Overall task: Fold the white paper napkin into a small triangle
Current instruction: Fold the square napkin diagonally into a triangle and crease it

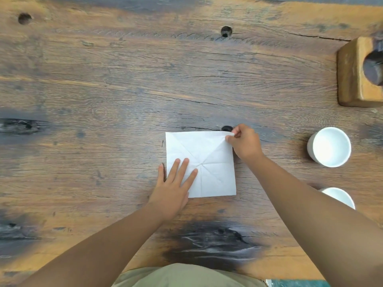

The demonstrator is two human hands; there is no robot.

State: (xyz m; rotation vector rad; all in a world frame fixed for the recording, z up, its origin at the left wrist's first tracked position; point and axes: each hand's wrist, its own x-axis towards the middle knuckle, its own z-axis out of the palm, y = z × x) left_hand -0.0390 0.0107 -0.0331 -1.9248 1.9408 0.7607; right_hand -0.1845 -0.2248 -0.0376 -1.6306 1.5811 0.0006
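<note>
Napkin [204, 160]: white, unfolded, crease-lined square

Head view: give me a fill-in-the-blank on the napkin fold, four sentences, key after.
The right hand pinches the napkin's far-right ____.
The left hand presses on the napkin with ____ fingers.
The creased napkin lies open as a ____, not yet a triangle.
White cups on the table number ____.
Missing: corner; straight; square; two.

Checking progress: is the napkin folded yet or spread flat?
Spread flat: the napkin lies as a full square showing creases; the right hand pinches its far right corner.
</note>
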